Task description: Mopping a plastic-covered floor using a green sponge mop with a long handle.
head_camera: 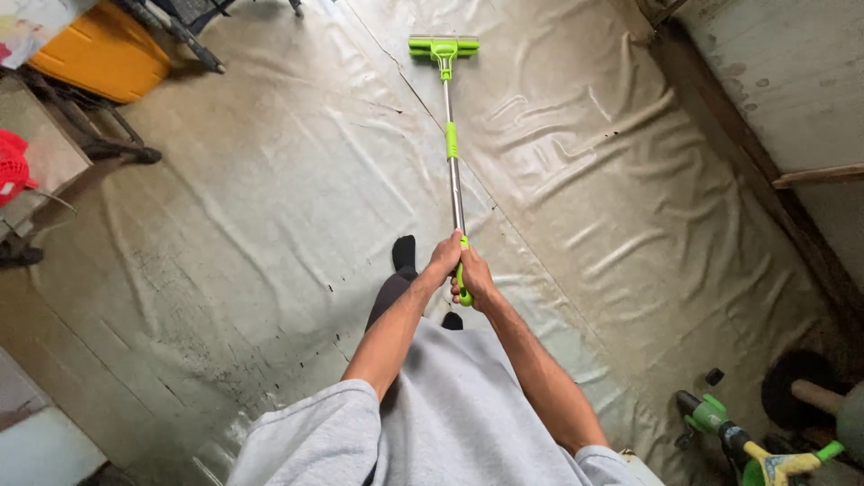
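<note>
A long mop with a silver shaft (454, 171) and a bright green head (444, 46) reaches away from me across a wrinkled, shiny floor sheet (270, 207). The head rests flat on the sheet near the top of the view. Both my hands grip the near end of the shaft. My left hand (444, 257) sits higher on the shaft. Just below it, my right hand (474, 278) wraps the green end grip. My dark-socked foot (404, 254) stands on the sheet beneath my hands.
An orange bin (101, 54) and dark metal furniture legs (108, 135) stand at the far left, with a red object (13, 166) beside them. A wall with a dark baseboard (765, 171) runs along the right. Green and yellow toys (765, 450) lie at the bottom right.
</note>
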